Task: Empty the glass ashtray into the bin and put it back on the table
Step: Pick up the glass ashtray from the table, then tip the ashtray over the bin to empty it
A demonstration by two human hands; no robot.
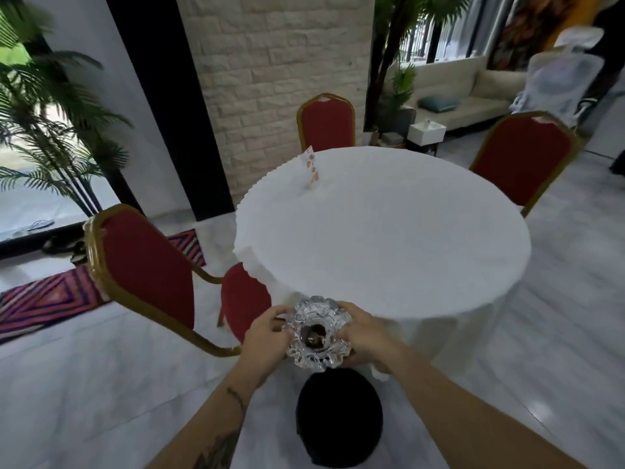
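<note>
A cut-glass ashtray [316, 333] with scalloped edges is held in the air between both hands, roughly level, with dark ash in its bowl. My left hand [265, 336] grips its left rim and my right hand [367, 336] grips its right rim. Directly below it on the floor stands a round black bin [339, 418], its opening dark. Just beyond the ashtray is the near edge of a round table [382, 231] under a white cloth.
Three red chairs with gold frames surround the table: left [142, 265], far [326, 121], right [526, 157]. A small card stand [311, 167] sits on the table's far left. A patterned rug [50, 296], palms and a sofa lie beyond.
</note>
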